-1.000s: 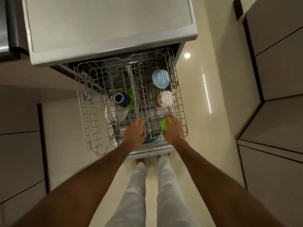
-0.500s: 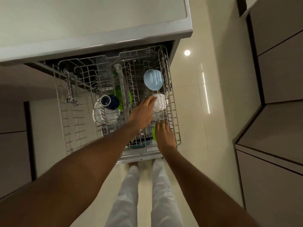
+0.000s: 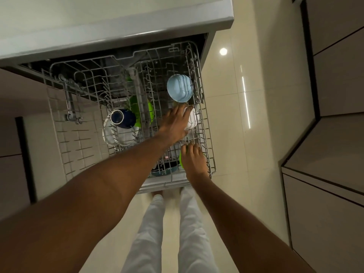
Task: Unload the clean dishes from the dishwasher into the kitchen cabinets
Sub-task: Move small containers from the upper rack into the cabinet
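Pale tiled floor [image 3: 232, 119], dishwasher rack [image 3: 208, 146] pulled out; left hand [image 3: 174, 125] reaches across, fingers curled over white bowl [image 3: 192, 120], grasping it; right hand [image 3: 194, 161] nearer the body, gripping green cup [image 3: 180, 160]; blue bowl [image 3: 179, 88] just beyond left hand, on edge; navy mug [image 3: 122, 118] well to its left.

Left hand [image 3: 175, 123] fingers wrapped over white cup [image 3: 192, 120] in pulled-out dishwasher rack [image 3: 206, 123]; right hand [image 3: 194, 160] gripping green cup [image 3: 181, 161] at rack's near corner. Light-blue bowl [image 3: 179, 88] just beyond.
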Motion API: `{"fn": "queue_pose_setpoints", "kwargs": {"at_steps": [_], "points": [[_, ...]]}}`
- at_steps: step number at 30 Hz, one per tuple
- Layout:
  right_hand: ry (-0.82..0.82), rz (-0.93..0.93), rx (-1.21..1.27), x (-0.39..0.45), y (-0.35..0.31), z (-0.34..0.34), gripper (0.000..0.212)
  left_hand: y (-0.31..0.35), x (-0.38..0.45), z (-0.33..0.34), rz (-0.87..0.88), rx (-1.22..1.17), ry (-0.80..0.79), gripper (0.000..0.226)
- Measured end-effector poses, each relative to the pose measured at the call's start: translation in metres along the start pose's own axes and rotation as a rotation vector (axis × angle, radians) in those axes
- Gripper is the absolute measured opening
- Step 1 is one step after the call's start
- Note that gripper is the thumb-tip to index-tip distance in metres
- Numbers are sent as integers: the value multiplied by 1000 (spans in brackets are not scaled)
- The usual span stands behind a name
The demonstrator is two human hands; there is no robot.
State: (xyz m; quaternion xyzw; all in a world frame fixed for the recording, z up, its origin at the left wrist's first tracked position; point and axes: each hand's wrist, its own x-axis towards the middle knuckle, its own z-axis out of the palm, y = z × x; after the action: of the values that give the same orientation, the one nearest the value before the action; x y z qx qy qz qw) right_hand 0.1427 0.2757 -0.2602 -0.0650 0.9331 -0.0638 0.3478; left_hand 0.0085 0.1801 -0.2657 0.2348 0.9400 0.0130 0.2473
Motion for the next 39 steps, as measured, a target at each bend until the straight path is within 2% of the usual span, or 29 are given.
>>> {"fn": "queue_pose_setpoints", "kwargs": {"at_steps": [3, 6, 8, 11, 14, 18, 24, 28, 33, 39], "points": [[-39, 27, -3, -1, -4, -6, 53, -2, 8, 4, -5, 22, -2, 105], [-68, 26, -17, -1, -7, -8, 93, -7, 12, 8, -18, -41, 15, 106], [-65, 32, 12, -1, -6, -8, 108, -9, 11, 7, 3, -116, 54, 104], [-48, 54, 38, 1, -10, -8, 116, -26, -7, 6, 9, -287, 130, 105], [-26, 52, 110, 1, -19, -10, 121, -54, -41, 6, -90, -470, 206, 109], [3, 36, 169, -1, -34, -20, 122, -94, -96, 12, -130, -607, 295, 105], [77, 83, 417, -14, -70, -56, 115, -138, -180, 11, -173, -699, 298, 102], [155, 48, 471, -27, -103, -85, 112, -166, -221, -8, -176, -737, 329, 99], [230, 27, 556, -49, -155, -121, 111, -201, -280, -39, -225, -765, 448, 93], [269, -103, 583, -89, -219, -150, 108, -236, -380, -81, -282, -784, 498, 84]]}}
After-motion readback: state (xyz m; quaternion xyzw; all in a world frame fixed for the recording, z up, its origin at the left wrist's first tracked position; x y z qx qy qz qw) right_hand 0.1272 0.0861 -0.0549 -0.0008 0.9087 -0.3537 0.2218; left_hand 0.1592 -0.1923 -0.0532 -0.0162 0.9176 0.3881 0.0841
